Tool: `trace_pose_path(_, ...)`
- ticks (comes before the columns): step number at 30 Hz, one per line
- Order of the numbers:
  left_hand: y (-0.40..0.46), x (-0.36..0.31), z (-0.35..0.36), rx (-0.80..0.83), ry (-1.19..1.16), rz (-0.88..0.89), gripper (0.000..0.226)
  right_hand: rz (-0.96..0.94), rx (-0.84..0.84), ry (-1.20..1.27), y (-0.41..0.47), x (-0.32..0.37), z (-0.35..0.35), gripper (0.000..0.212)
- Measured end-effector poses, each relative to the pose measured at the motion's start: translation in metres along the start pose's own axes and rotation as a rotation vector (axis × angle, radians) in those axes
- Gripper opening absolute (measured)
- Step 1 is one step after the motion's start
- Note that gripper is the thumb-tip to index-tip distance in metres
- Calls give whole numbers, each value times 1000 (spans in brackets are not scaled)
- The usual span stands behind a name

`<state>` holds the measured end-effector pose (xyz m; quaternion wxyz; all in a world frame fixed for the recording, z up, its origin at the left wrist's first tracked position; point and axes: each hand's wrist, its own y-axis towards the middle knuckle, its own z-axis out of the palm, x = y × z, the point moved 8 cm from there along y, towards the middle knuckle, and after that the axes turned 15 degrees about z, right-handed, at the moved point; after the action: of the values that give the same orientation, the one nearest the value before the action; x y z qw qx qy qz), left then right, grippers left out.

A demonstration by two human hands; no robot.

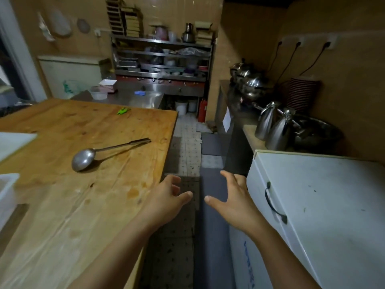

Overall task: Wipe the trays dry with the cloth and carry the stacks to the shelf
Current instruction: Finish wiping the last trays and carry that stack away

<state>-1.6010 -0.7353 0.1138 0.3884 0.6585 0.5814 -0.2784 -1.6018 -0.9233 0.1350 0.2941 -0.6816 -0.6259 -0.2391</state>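
Trays [130,24] stacked on top of the far shelf [162,59], well apart from both hands.
L hand [166,197] & R hand [231,197] empty, fingers spread, held out over the floor aisle btwn wooden table [87,180] & white chest freezer [325,205]. Metal ladle [87,157] lies on table, left of L hand, not touching. No cloth seen w/ either hand.

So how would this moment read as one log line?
left hand: open, empty | right hand: open, empty | over floor | shelf: ahead
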Motion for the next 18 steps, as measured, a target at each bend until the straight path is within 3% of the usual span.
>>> trace_pose_path(11,219,41,21,13,11,-39,48,13,-13,-50,236,14,-16,84)
trace_pose_path(18,360,13,71,46,-8,-74,50,0,7,-30,395,0,-55,83)
